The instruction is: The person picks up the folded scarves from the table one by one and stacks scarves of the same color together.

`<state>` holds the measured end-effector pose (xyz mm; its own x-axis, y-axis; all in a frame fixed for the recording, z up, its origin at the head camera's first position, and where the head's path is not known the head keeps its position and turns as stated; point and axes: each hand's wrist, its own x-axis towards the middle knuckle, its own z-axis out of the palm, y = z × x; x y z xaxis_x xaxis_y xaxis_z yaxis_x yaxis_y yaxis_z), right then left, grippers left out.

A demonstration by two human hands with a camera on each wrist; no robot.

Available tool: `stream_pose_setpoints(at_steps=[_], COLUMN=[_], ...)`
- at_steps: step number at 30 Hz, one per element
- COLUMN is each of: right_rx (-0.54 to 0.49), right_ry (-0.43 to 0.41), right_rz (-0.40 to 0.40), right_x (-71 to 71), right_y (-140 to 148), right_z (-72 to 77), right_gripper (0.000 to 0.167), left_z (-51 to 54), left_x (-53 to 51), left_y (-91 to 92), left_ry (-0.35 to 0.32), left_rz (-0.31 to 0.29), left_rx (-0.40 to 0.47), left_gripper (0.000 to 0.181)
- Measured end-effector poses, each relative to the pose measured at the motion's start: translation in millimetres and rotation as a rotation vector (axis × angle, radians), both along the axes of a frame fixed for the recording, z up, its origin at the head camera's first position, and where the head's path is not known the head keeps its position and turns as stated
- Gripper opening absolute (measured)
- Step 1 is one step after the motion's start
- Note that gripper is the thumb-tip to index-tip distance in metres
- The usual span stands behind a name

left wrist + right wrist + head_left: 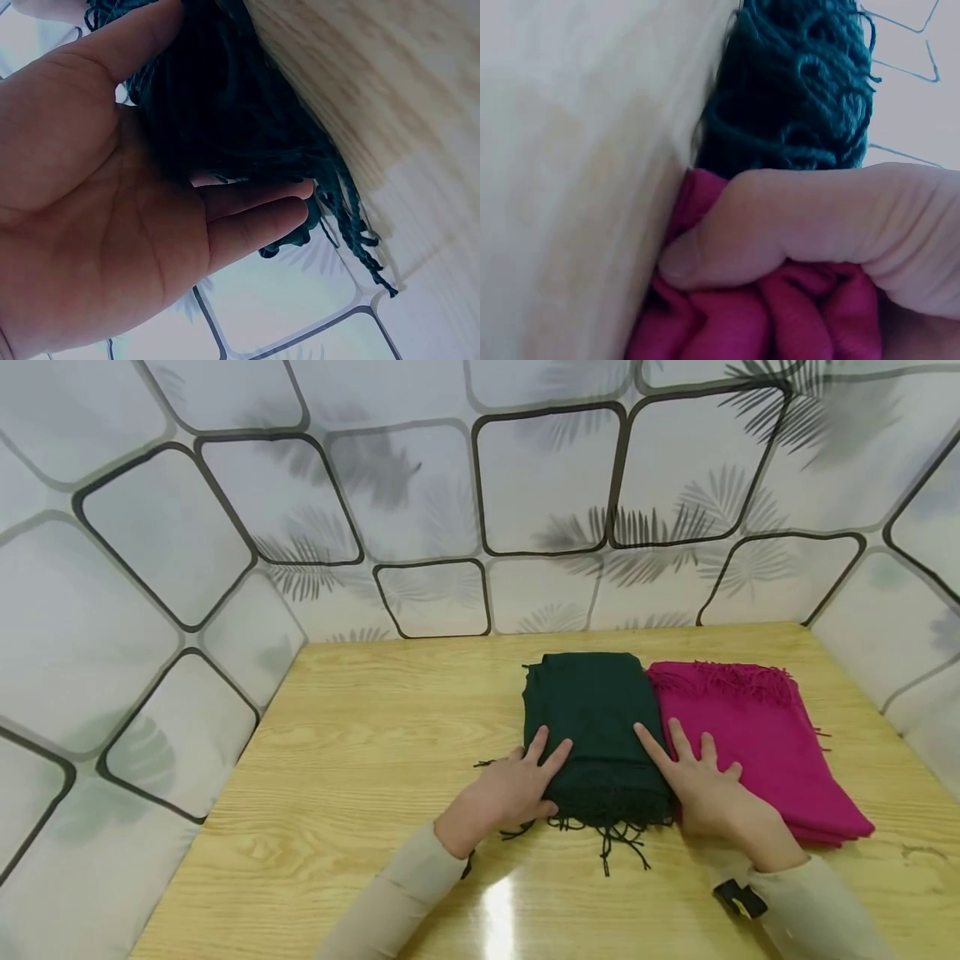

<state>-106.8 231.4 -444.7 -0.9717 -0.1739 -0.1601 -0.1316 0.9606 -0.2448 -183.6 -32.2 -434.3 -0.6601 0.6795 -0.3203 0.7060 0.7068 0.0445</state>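
Observation:
A folded dark green scarf (pixel 592 702) with fringe along its near edge lies on the table. My left hand (pixel 513 787) rests at its left near corner, fingers spread over the cloth. In the left wrist view the palm (pixel 90 202) faces the dark green fringe (pixel 225 97), with straight fingers beside it. To the right lies a folded magenta scarf (pixel 750 727), touching the green one. My right hand (pixel 708 789) lies spread where the two meet. Its thumb (pixel 735 232) presses against the magenta folds (pixel 727 322) in the right wrist view.
The wooden table (pixel 360 752) extends left of the scarves and in front of them. Patterned cloth (pixel 427 493) with dark outlines and leaf prints rises behind it and at both sides. A black strap piece (pixel 740 899) sits by the right sleeve.

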Motion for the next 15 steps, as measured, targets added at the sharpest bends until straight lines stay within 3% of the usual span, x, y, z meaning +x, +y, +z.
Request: stream_pose_setpoints(at_steps=[5,9,12,15], right_rx=[-0.022,-0.19,-0.316,-0.354], right_ry=[-0.062,-0.142,-0.144,-0.083], right_rz=[0.041,0.101,0.12,0.095], right_x=[-2.6,-2.1,-3.8,-8.4], right_y=[3.1,9.7,11.0,4.1], right_z=[9.3,27.3,42.9,53.9], right_gripper=[0.134,0.124,0.108,0.1], left_z=[4.8,16.4,26.0,30.8], left_x=[-3.0,-10.6,-18.7,-27.4], left_y=[-6.8,-17.9,-27.4,-35.0], left_ry=[-0.098,-0.2,-0.174,-0.066], left_rz=[0.001,-0.003,0.001,0.035], left_rx=[0.055,0.135,0.208,0.264], left_gripper=[0.09,0.086,0.084,0.085])
